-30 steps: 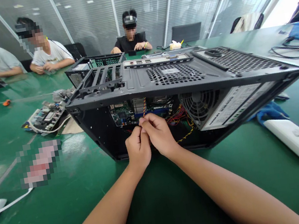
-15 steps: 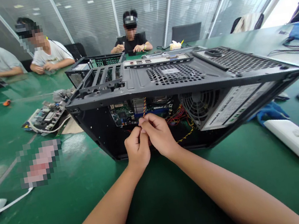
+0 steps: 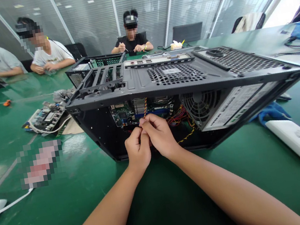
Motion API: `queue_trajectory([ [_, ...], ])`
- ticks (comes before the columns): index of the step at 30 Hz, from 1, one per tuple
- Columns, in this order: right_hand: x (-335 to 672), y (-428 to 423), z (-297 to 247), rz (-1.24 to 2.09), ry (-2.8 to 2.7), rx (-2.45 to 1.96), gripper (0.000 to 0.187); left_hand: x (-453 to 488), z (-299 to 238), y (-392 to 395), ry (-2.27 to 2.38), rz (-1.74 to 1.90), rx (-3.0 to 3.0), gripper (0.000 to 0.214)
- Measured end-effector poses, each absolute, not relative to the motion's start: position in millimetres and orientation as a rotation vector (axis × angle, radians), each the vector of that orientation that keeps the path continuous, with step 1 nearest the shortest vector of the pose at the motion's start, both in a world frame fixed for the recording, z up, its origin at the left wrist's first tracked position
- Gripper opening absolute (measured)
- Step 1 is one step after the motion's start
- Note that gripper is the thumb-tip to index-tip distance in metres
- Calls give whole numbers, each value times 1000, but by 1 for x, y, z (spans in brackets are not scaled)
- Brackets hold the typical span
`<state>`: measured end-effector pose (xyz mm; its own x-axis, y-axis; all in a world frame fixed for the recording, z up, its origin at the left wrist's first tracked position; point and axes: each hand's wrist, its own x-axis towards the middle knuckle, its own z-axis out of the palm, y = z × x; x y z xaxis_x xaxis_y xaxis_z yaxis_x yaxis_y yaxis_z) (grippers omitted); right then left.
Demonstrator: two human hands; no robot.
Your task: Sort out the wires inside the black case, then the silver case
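Observation:
A black computer case [image 3: 135, 92] lies on its side in front of me, its open side facing me. My left hand [image 3: 137, 147] and my right hand [image 3: 159, 134] meet at the opening, fingers closed in a pinch. Between them is the end of a thin twisted yellow-and-dark cable [image 3: 145, 107], which runs up in front of the motherboard [image 3: 122, 115]. The fingers hide that end. To the right of my hands sits the power supply [image 3: 215, 107] with its fan grille, and a bundle of coloured wires [image 3: 179, 117] hangs beside it.
Left of the case lie a loose circuit board [image 3: 48, 116] and a blurred pinkish device [image 3: 42, 163] on a white cable. At right are a white power bank [image 3: 299, 143] and a blue cloth-like item [image 3: 275, 112]. Several people sit across the green table [image 3: 75, 201].
My hands and the case stay almost exactly where they were. Across the table, the hand of the person in black has shifted slightly, with a thin tool now showing.

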<state>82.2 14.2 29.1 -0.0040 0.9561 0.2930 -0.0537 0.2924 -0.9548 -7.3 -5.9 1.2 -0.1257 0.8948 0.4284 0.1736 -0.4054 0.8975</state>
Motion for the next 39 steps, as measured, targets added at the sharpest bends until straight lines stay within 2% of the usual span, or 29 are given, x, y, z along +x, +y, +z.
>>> queue_trajectory([
  [26,82,13,29,1098,-1274,-956,29,-9,-1,-5,1129,1583,1492,40],
  [39,84,14,32,989,-1323,-983,24,-9,-2,-5,1233,1588,1490,26],
])
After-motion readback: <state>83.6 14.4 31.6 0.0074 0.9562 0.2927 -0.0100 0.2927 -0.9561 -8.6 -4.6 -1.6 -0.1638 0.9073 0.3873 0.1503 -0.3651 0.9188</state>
